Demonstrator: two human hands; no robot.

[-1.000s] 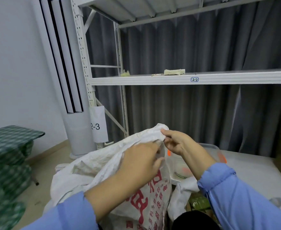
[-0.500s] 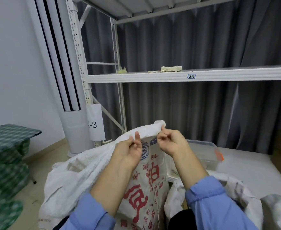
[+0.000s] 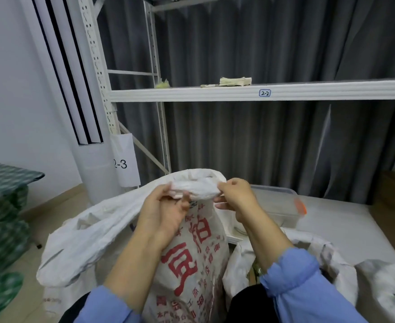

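The white woven sack (image 3: pixel 192 264) hangs below my hands, its rolled rim stretched between them. A clear plastic box (image 3: pixel 282 206) sits just beyond my right hand (image 3: pixel 236 197). It and my left hand (image 3: pixel 164 210) each pinch that rim.

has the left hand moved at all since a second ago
Yes. The left hand has shifted left and slightly up, closer to the 2-3 label, and now pinches the rolled rim of the white sack.

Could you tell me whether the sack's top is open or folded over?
Folded over: left hand and right hand pinch a rolled band atop the white woven sack.
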